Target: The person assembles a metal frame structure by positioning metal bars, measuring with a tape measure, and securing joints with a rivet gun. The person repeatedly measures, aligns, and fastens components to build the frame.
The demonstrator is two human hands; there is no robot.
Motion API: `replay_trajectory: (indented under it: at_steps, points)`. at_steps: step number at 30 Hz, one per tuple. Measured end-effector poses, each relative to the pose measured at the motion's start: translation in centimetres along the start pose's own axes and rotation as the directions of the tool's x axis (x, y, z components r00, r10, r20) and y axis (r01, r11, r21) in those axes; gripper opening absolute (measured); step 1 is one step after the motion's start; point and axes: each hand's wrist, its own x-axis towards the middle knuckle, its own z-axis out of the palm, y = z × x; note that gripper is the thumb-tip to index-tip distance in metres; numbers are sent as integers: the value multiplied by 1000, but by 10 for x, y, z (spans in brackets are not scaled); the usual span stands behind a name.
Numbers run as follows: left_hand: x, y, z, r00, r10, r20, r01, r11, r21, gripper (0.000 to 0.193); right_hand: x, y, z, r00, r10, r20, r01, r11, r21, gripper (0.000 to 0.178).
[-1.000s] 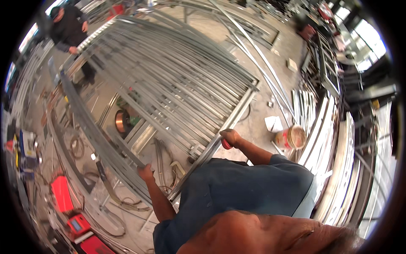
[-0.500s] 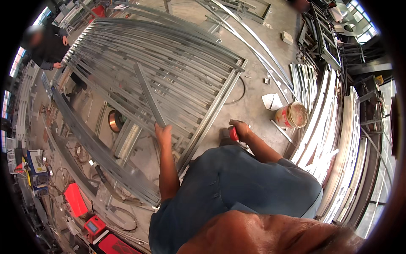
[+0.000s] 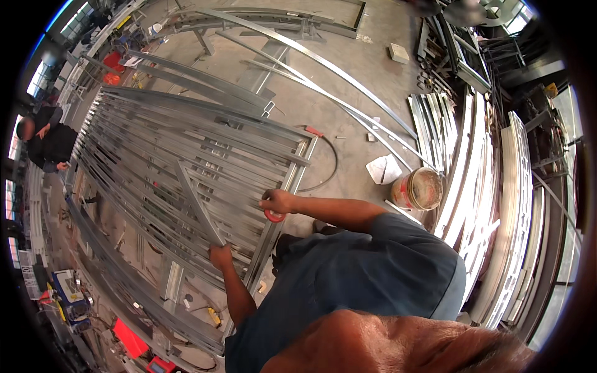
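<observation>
Below me lies a large metal frame (image 3: 297,171) filled with many parallel square steel bars. My left hand (image 3: 220,255) is closed around the near end of a loose steel bar (image 3: 198,205), which slants away to the left across the others. My right hand (image 3: 278,200) reaches over the frame's right end, fingers curled around a small round red tape measure (image 3: 274,216). Its underside is partly hidden by the fingers. The tape measure is above the bars, close to the frame's right rail; I cannot tell whether it touches them.
A co-worker in dark clothes (image 3: 50,146) stands at the frame's far left end. To the right are a dirty bucket (image 3: 418,189), a white sheet (image 3: 384,169) and stacked metal profiles (image 3: 476,186). Long strips (image 3: 323,93) and a red-ended cable (image 3: 336,155) cross the floor.
My right hand with the tape measure has swung left from beside my body to over the frame. My left hand still grips the bar. The view has shifted, and the co-worker's arm has moved.
</observation>
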Motion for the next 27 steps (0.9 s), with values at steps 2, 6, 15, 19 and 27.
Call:
replay_trajectory:
  at_steps: [2,6,15,19,27]
  points:
    - [0,12,-1,1000,-26,6,26,999,44,70,51,6,16,995,-95,35,100,974,-202,59]
    - [-13,13,-3,988,12,-155,-11,1000,10,69,105,-14,38,988,21,154,42,917,-396,52]
    - [-24,148,-17,972,233,-27,-222,878,-424,80,139,-12,65,968,52,247,-22,992,-120,54]
    - [7,173,-2,932,356,60,-276,810,-517,86,135,-47,20,939,-42,343,61,997,-44,56]
    - [88,284,63,923,385,-11,-367,870,-331,67,211,-32,-183,993,-96,69,93,994,49,67]
